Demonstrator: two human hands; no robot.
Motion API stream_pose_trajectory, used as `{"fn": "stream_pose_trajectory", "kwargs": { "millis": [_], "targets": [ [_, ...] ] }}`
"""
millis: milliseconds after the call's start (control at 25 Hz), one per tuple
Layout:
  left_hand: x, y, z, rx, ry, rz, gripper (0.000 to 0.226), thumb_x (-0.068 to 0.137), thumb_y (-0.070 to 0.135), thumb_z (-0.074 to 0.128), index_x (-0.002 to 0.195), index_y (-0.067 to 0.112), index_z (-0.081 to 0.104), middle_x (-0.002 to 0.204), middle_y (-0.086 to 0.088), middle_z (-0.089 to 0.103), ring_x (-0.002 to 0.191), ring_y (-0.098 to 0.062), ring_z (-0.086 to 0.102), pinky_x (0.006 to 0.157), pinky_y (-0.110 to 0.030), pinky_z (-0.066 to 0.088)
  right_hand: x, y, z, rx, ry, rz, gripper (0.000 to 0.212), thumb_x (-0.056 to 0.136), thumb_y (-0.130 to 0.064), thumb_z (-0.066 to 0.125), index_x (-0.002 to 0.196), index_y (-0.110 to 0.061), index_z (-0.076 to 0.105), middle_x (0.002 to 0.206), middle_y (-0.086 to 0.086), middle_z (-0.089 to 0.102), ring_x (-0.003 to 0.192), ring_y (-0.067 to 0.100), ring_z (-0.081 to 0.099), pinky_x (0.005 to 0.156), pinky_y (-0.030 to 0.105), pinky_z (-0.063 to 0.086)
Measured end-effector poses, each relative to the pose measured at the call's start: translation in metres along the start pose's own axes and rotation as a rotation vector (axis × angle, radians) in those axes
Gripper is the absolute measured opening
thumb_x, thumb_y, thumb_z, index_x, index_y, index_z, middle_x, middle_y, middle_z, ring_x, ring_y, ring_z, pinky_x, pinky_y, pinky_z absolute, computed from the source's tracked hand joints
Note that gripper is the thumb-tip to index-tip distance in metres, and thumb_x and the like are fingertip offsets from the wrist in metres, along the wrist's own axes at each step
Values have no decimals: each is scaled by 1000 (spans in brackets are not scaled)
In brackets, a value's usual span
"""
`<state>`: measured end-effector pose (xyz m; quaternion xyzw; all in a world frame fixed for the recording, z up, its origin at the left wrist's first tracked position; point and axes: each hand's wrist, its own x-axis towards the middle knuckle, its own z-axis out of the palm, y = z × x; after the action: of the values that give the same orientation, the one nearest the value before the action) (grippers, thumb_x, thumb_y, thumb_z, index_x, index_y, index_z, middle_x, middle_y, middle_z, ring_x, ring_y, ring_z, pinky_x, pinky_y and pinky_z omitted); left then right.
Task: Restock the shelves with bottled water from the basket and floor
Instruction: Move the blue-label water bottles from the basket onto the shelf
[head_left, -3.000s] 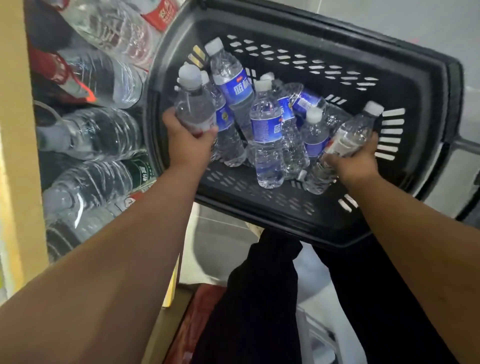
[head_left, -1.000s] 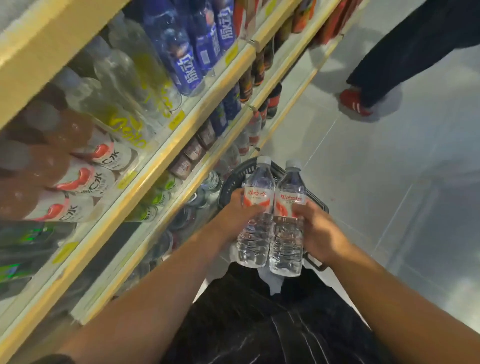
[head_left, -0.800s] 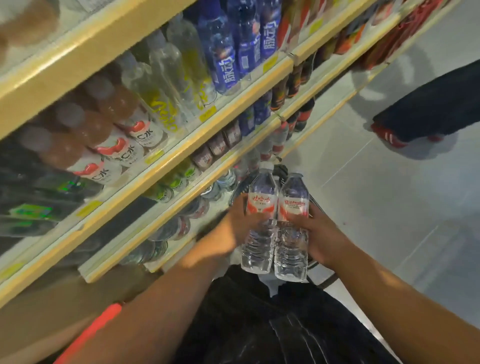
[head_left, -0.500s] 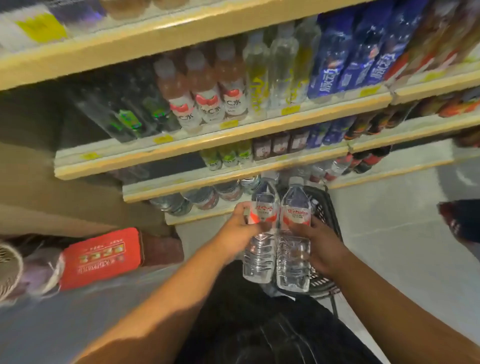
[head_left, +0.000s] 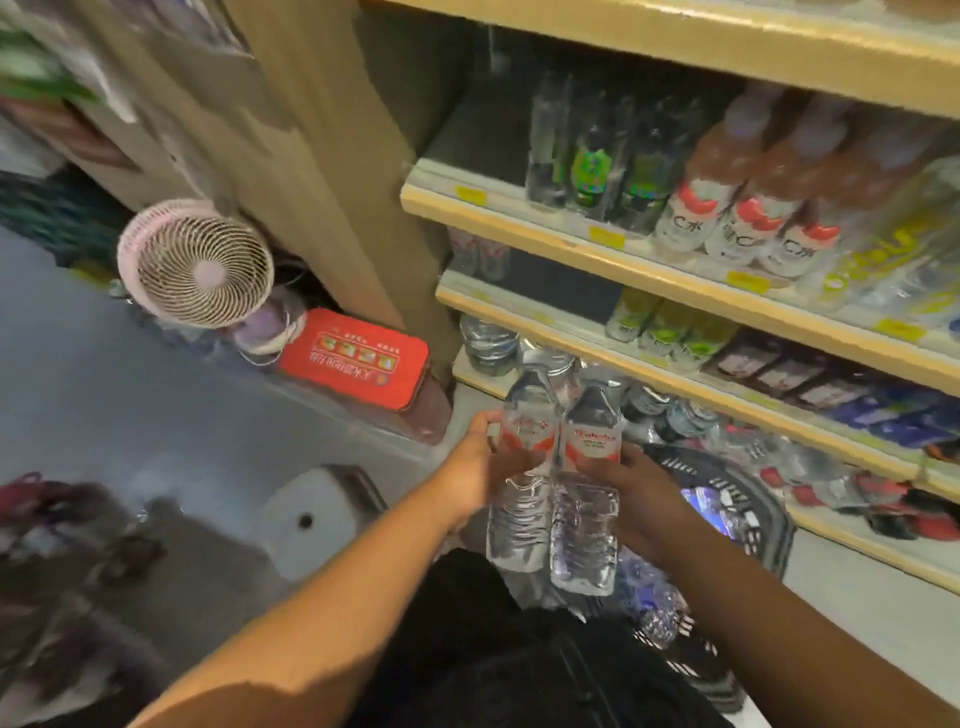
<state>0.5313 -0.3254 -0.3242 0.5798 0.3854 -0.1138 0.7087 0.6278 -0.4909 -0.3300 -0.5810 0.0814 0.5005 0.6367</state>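
Both hands are up in front of the shelves, each wrapped around a water bottle: left hand (head_left: 480, 467) grips the left bottle (head_left: 522, 467), right hand (head_left: 641, 501) grips the right bottle (head_left: 587, 488), and the two bottles are upright and pressed side by side. Off to the left there's a pink fan (head_left: 196, 262) and a red tin (head_left: 356, 358) sitting beside the shelf's end panel. Behind the right wrist is the black basket (head_left: 763, 512), just below the bottom shelf's (head_left: 852, 551) front edge.
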Motion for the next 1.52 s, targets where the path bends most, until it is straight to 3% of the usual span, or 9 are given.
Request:
{"fn": "stream_pose_trajectory", "kwargs": {
  "millis": [120,360,640,800,960,1160,1240,1360,1520],
  "targets": [
    [10,-7,-55,-16,49,47,69,77,14,82,134,16,41,110,-3,66,95,-17,67,84,-36,58,25,-5,48,-58,-46,15,68,59,-14,85,121,-12,59,113,14,70,104,34,66,77,44,52],
    [27,6,-147,2,76,103,64,82,12,77,136,18,44,104,11,64,77,13,64,58,-7,49,84,-15,130,-181,-52,45,69,58,-16,83,122,-14,56,108,11,73,101,37,68,88,58,53],
    [56,-7,-190,-93,84,6,58,79,19,80,128,28,51,102,12,68,89,-1,66,66,-14,51,135,-18,159,-294,-140,106,74,60,-22,86,127,-13,56,112,12,72,99,33,70,86,51,54],
    [76,-22,-185,-117,124,-38,68,70,40,86,129,22,56,113,3,71,105,-14,68,94,-42,54,171,-18,146,-360,-173,194,66,68,-16,78,129,-10,53,108,15,73,97,38,70,91,60,51],
    [112,-26,-171,-205,264,-52,53,80,1,76,128,0,54,106,-7,68,91,-9,68,80,-20,55,216,-18,131,-402,-168,237,64,65,-12,76,126,-16,57,105,10,74,93,33,72,85,55,55],
    [179,-64,-174,-167,310,-86,65,64,58,82,121,33,63,115,7,71,108,-18,67,96,-46,52,286,8,111,-444,-193,275,61,69,-23,82,125,-20,58,113,7,72,101,29,70,84,50,55],
    [208,-80,-176,-214,318,-45,51,70,40,82,116,30,64,114,4,72,108,-17,67,96,-41,52,314,21,104,-458,-191,259,58,74,-21,76,128,-17,56,113,5,72,100,24,71,77,43,56],
    [246,-92,-174,-307,350,-7,52,77,12,81,124,12,60,117,-8,69,111,-25,65,93,-39,55,344,29,91,-449,-206,198,48,76,-14,75,121,-16,59,110,9,72,100,28,68,86,53,54],
    [289,-80,-170,-285,350,107,73,64,11,87,129,8,55,117,-10,69,108,-24,68,92,-40,56,369,16,83,-482,-246,36,49,78,-3,71,123,-17,57,111,7,72,98,17,70,79,29,55]
  ]
}}
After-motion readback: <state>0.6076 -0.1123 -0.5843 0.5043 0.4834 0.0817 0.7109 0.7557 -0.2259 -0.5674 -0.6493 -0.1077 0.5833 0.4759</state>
